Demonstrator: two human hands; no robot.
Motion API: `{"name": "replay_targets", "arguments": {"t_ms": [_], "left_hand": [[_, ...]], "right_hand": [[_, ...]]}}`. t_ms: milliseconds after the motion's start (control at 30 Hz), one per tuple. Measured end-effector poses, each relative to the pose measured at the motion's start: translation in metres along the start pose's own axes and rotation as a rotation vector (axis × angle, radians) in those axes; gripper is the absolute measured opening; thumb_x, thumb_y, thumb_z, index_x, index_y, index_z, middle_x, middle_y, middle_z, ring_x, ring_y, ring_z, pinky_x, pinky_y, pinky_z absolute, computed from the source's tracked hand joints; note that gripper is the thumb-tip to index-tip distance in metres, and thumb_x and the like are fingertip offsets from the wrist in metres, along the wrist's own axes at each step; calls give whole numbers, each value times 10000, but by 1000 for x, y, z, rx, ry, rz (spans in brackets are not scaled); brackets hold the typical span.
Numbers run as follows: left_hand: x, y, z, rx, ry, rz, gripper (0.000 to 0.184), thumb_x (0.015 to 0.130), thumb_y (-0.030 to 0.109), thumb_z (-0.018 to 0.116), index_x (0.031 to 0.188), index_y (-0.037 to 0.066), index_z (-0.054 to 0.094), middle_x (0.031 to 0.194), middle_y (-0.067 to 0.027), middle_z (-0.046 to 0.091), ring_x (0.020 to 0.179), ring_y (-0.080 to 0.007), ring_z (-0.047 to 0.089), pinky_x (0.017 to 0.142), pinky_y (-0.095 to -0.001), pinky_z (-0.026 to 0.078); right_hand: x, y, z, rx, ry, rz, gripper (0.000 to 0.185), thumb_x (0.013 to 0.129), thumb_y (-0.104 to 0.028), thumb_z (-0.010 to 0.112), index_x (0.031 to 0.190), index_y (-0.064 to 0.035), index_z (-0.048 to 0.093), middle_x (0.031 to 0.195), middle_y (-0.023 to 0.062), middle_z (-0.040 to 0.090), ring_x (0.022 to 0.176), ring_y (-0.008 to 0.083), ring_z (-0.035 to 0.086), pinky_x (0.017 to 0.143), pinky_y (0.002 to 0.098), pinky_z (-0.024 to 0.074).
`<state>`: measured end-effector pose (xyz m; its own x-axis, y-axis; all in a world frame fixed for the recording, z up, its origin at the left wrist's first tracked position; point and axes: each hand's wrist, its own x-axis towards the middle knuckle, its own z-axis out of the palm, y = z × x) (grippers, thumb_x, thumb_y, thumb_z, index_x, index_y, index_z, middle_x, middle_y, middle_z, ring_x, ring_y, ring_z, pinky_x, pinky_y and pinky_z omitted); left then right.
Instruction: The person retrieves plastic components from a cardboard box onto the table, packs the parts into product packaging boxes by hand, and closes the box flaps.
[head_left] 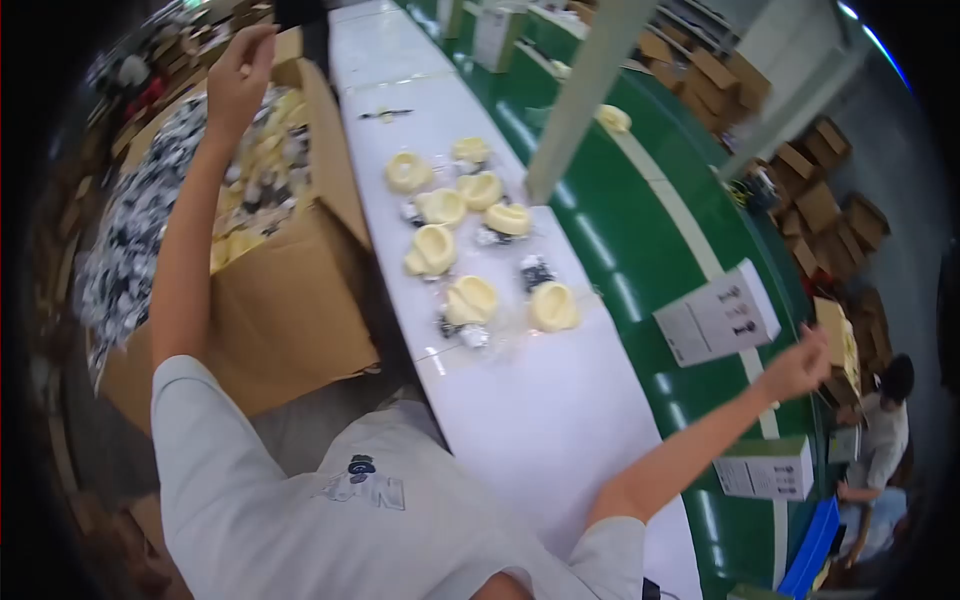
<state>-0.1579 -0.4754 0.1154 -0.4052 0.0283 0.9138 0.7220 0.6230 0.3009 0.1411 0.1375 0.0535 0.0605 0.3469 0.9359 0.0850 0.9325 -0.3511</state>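
My left hand [243, 75] is raised over the far side of a big open carton [270, 330], its fingers curled in and nothing showing in them. Inside the carton are many silvery-black wrapped pieces [150, 190] and cream-coloured parts [285, 125]. My right hand [800, 365] is stretched out over the green conveyor, beside a white printed box [718, 315]; its fingers are loosely closed and blurred, with no object visible. Between my arms, several rounded cream plastic parts [470, 300] lie on the white table, some in clear bags with silvery-black pieces [537, 272].
The white table [530, 420] runs alongside the green conveyor [640, 385]. A dark pen-like tool [386, 114] lies farther up it. A pillar [590, 95] stands at the table's edge. Another printed box [765, 468] sits on the conveyor. Co-workers [885, 430] are at the right.
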Motion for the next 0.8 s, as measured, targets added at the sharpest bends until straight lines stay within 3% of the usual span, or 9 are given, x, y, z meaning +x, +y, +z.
{"name": "replay_targets", "arguments": {"t_ms": [100,133,167,200,333,567,633,700,800], "left_hand": [[-78,-142,-70,357,-138,-353,254,879,244,519,1004,30,579,774,-60,592,654,-139,515,595,-253,423],[-107,-184,-80,375,-560,-478,330,849,330,538,986,33,580,746,-63,586,645,-147,515,606,-283,434],[-97,-99,-78,411,-875,-1050,344,823,334,557,984,31,581,736,-77,600,651,-162,539,632,-328,449],[-145,-183,-76,336,-1110,-620,401,794,377,585,1000,33,586,764,-97,632,680,-199,580,661,-344,460],[-142,-93,-24,325,-1616,-533,395,844,384,518,979,19,584,956,-165,626,895,-284,588,755,-385,442],[-141,-131,-20,431,-1432,-370,391,860,358,461,923,-9,583,896,-179,629,862,-346,590,733,-406,442],[-118,-131,-28,410,-991,-490,447,913,372,398,914,-46,558,883,-155,625,892,-324,571,818,-383,421],[-100,-138,-35,150,-513,-595,494,889,436,447,871,-43,564,765,-127,614,760,-282,603,720,-376,476],[-70,-122,-64,266,-763,-811,481,845,435,536,870,-44,571,758,-114,616,670,-240,608,618,-360,492]], "right_hand": [[19,-32,-26,150,64,89,273,933,-159,464,926,72,610,974,144,615,878,200,573,813,312,448],[22,-84,-28,148,100,177,296,938,-164,444,925,87,601,962,132,616,859,205,574,800,311,457],[24,-103,-29,231,127,171,303,939,-175,445,927,84,602,951,132,617,860,205,574,798,304,454],[25,-111,-33,309,156,163,311,940,-187,446,929,82,603,941,132,617,862,206,573,797,296,452],[20,-134,-52,195,-6,-111,288,937,-157,418,912,77,584,919,143,604,857,219,567,783,292,445],[13,-194,-19,623,74,-629,317,903,-204,482,642,-23,487,604,120,524,517,212,480,482,327,399],[11,-198,-18,626,108,-689,371,928,-218,446,611,-27,471,561,113,505,478,182,453,459,299,386],[9,-202,-18,614,98,-674,372,927,-219,450,608,-28,468,560,113,506,482,184,458,463,299,388],[8,-205,-16,609,66,-671,374,923,-222,456,602,-30,464,557,113,507,488,189,469,470,299,393]]}}
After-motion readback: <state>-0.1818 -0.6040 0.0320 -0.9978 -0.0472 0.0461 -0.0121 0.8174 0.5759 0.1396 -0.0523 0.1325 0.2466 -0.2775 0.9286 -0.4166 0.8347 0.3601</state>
